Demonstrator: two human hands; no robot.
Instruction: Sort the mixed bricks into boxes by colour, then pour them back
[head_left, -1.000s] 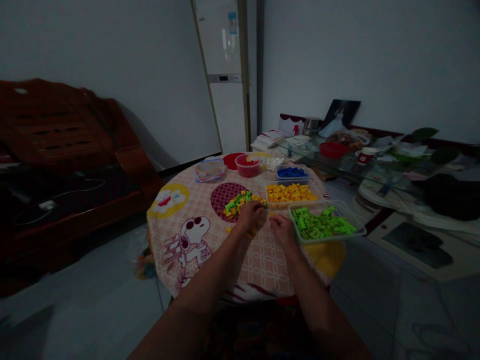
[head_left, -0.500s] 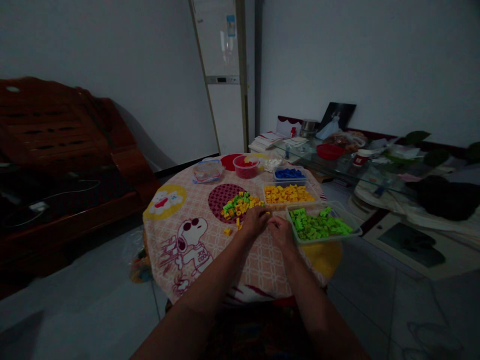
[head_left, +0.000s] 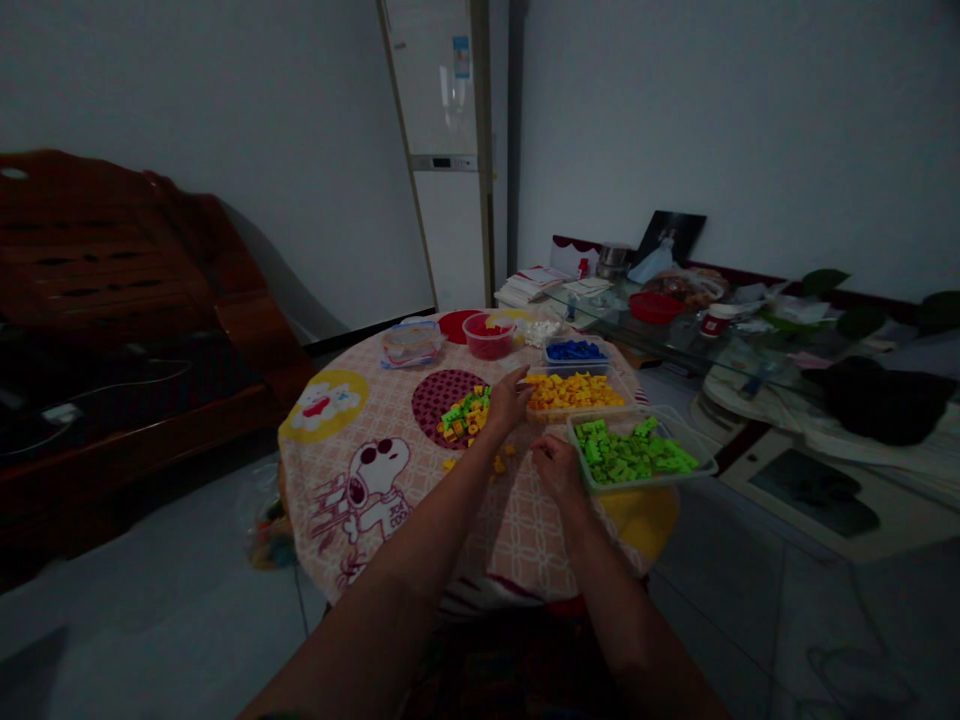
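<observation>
On the round table with a cartoon cloth [head_left: 360, 470] lies a loose pile of green, yellow and orange bricks [head_left: 463, 412]. My left hand [head_left: 508, 398] reaches forward between that pile and a clear tub of yellow bricks [head_left: 574, 391], fingers loosely curled; what it holds is hidden. My right hand [head_left: 553, 462] rests closed on the cloth beside a clear tub of green bricks [head_left: 634, 450]. A few stray yellow bricks [head_left: 498, 464] lie in front of the hands.
Behind stand a tub of blue bricks [head_left: 574, 350], a red bowl [head_left: 488, 335] and a clear lidded box [head_left: 409, 342]. A dark wooden bench [head_left: 112, 300] is at the left. A cluttered glass table [head_left: 720, 335] is at the right. A tall white air conditioner [head_left: 446, 150] stands in the corner.
My left hand has moved forward from the near edge of the loose pile to the yellow tub. The right hand has barely shifted. The camera has tilted slightly.
</observation>
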